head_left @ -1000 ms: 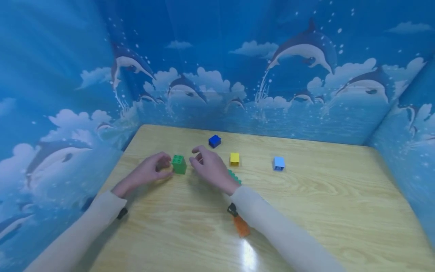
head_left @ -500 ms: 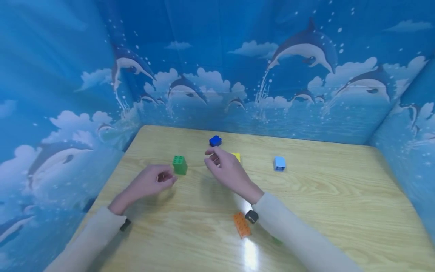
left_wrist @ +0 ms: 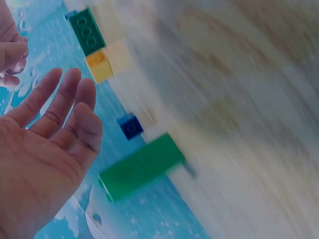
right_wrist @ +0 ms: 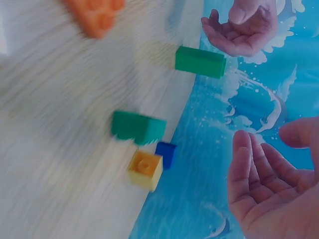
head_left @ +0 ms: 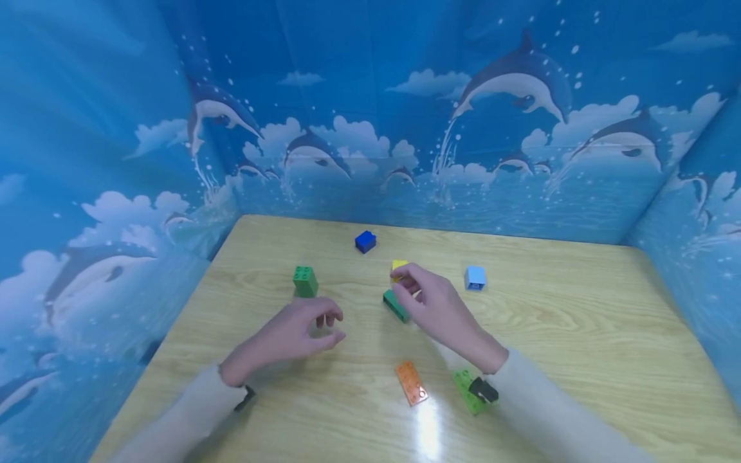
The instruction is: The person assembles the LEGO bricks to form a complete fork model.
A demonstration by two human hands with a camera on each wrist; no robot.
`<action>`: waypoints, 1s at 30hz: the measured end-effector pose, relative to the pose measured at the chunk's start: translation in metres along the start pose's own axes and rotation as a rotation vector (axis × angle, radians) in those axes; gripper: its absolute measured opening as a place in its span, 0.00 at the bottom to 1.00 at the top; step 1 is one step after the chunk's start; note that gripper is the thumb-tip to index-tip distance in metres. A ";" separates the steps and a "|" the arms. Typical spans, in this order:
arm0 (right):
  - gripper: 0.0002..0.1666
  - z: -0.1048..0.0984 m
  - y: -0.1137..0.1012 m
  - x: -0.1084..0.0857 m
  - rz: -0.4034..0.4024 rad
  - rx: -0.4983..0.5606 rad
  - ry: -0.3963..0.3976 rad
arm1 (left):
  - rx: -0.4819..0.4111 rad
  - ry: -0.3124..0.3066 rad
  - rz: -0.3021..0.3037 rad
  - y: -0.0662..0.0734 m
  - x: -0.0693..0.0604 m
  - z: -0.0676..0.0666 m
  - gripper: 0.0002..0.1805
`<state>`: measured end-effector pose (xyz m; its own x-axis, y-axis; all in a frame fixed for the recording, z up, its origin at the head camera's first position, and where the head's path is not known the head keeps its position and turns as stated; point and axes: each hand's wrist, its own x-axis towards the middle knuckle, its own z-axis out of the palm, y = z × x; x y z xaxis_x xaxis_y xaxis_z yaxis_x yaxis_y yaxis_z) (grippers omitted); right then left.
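Observation:
A tall green block (head_left: pixel 305 281), studs on top, stands upright on the table's left part. My left hand (head_left: pixel 292 331) hovers in front of it, fingers loosely bent and holding nothing; in the left wrist view the palm (left_wrist: pixel 45 149) is bare. My right hand (head_left: pixel 442 312) hovers beside a dark green brick (head_left: pixel 393 305) lying on its side, and partly covers a yellow brick (head_left: pixel 399 265) behind. Its fingers are relaxed and the palm is bare in the right wrist view. Whether its fingertips touch the dark green brick I cannot tell.
A dark blue brick (head_left: pixel 365 242) sits near the back edge, a light blue brick (head_left: pixel 475 278) to the right. An orange plate (head_left: pixel 411 383) lies in front, with a light green plate (head_left: pixel 467 391) partly under the right wrist. Dolphin-print curtains surround the wooden table (head_left: pixel 579 334).
Both hands have drawn away from the tall green block, which stays standing. They have moved rightward, the left also nearer the front. The dark green brick and light green plate show more fully.

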<state>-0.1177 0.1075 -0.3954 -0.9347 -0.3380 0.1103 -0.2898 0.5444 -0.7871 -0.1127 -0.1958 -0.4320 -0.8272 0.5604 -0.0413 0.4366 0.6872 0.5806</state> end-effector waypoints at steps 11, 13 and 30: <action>0.16 -0.018 0.030 -0.049 0.081 -0.009 0.106 | -0.054 -0.151 0.067 0.011 0.007 0.030 0.23; 0.16 -0.021 0.035 -0.062 0.101 -0.017 0.122 | -0.044 -0.180 0.080 0.015 0.010 0.036 0.25; 0.37 -0.038 0.068 -0.137 0.410 -0.136 -0.130 | 0.072 -0.307 0.218 0.043 0.032 0.072 0.34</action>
<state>-0.0168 0.2203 -0.4407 -0.9468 -0.1622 -0.2780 0.0665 0.7465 -0.6621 -0.0953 -0.1152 -0.4671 -0.5725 0.8019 -0.1712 0.6233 0.5612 0.5446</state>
